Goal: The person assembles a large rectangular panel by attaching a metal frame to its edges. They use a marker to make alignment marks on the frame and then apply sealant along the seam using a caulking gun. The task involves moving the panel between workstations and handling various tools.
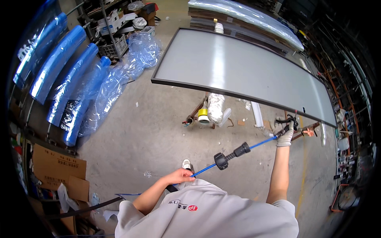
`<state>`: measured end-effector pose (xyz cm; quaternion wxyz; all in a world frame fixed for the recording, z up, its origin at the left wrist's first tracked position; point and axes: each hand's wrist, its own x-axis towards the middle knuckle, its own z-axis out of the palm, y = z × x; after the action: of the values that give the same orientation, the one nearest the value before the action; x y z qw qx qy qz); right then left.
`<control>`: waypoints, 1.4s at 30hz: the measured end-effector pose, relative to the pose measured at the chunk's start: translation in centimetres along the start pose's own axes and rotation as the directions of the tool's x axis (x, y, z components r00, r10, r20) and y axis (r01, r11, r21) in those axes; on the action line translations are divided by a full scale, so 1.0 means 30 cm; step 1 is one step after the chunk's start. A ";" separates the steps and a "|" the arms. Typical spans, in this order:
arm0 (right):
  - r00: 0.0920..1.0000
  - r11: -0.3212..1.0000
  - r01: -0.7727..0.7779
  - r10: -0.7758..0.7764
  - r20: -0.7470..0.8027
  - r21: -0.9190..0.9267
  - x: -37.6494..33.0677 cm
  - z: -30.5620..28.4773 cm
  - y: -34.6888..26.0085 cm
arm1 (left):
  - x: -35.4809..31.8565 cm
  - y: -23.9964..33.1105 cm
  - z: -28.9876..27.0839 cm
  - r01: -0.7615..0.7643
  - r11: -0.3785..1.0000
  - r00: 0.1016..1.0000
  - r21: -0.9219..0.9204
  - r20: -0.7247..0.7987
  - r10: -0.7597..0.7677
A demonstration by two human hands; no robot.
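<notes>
Blue hose (260, 143), thin and flexible, strung in a taut slant from lower left to upper right, above the concrete floor (151, 135) and just below the near long edge of the big grey panel (238, 67). Probably light and limp along its length, so likely to sag or whip unless held at two points; smooth jacket, perhaps a little slick in a bare palm. Stiffest at the black coupling (230, 155), a knurled collar with a flared disc at its lower end, sitting roughly midway between both grips: hard, chunky, easy to pinch, and judged the safest spot to take hold for control. Further black fittings at the far end, too small to read clearly.

Left hand (181, 175), bare, curled shut around the lower run of hose close to the chest; fingers folded over it, thumb side up. Right hand (285, 135), in a pale work glove, arm stretched out straight, clamped on the upper end at a black nozzle-like piece right by the panel's near right corner. Line stretched tight between both.

Panel itself broad, flat, dark-framed, glossy enough to mirror ceiling light; probably heavy and scratch-prone. Beneath it, a yellow tape roll (203, 112) and a white wrapped bundle (215, 108) on a low stand. Off to the left, blue plastic-wrapped rolls (63, 71) leaning in a row, flattened cardboard (57, 168) near the floor's left edge.
</notes>
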<state>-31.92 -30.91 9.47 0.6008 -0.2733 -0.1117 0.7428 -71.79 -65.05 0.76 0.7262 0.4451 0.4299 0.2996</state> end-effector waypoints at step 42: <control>0.228 -0.187 -0.089 0.952 -0.203 -0.978 0.955 0.799 0.705 | 0.734 0.426 0.106 0.161 0.914 0.316 0.373 -0.897 0.310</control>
<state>-66.13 -5.05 11.01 -0.2605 -0.2763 -0.5780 0.7223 -59.69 -42.87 5.18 0.2157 0.3422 0.8005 0.4422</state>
